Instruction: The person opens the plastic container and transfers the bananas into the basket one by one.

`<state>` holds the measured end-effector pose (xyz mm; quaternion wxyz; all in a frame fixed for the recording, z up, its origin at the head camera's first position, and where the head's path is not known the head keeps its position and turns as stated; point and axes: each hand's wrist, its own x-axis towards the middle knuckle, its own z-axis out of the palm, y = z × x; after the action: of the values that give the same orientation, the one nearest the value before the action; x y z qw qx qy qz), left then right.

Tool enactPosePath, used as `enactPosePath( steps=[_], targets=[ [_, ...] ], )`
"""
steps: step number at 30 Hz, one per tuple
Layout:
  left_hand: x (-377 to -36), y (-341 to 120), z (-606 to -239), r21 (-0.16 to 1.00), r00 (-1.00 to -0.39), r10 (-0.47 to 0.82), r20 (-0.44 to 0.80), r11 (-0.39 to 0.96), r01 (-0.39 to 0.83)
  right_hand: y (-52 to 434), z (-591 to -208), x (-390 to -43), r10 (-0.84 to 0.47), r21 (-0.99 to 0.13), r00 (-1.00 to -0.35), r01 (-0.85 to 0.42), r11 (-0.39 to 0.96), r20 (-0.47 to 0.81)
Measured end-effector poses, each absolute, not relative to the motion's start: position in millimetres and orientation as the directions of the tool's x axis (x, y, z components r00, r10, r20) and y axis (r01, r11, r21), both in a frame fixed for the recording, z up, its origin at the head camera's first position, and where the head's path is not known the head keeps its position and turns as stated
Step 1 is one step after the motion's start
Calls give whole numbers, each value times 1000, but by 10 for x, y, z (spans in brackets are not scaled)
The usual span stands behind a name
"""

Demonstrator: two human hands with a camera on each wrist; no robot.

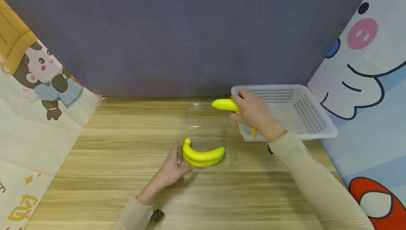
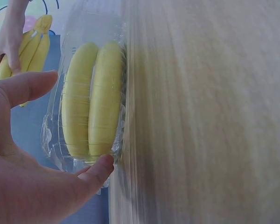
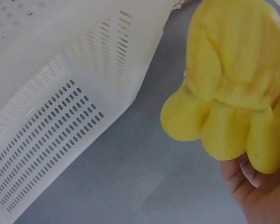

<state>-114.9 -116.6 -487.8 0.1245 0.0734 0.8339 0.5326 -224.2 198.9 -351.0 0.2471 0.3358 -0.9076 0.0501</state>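
Note:
A bunch of smooth yellow bananas is in my right hand, held over the near left corner of the white basket. In the right wrist view the thick joined stem of this bunch shows close up, with fingers behind the fruit. My left hand is at the left end of a clear plastic clamshell box, thumb and fingers spread round its near corner. One fingertip touches the box's end low down in the left wrist view. More bananas lie curved inside the box, its clear lid folded back behind.
The white perforated basket stands at the back right of the wooden table, beside the box. A grey-blue panel rises behind the table. Printed cartoon cloths hang on both sides.

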Motion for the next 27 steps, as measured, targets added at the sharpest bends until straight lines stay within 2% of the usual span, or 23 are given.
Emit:
enactPosePath(
  steps=[11,19,27],
  targets=[
    [-1145,-1179,-4881,904,-960,252,-121,427,-2,2120,-3513,-2318,-566,82,-667,-609,789,486],
    [-1149,-1175,-4890,900,-960,249,-126,436,-5,2242,-3523,-2349,-520,62,-734,-552,832,437],
    [-1142,-1170,-4889,898,-960,249,-124,439,-2,2349,-3549,-2396,-482,44,-764,-515,856,429]
  ],
)
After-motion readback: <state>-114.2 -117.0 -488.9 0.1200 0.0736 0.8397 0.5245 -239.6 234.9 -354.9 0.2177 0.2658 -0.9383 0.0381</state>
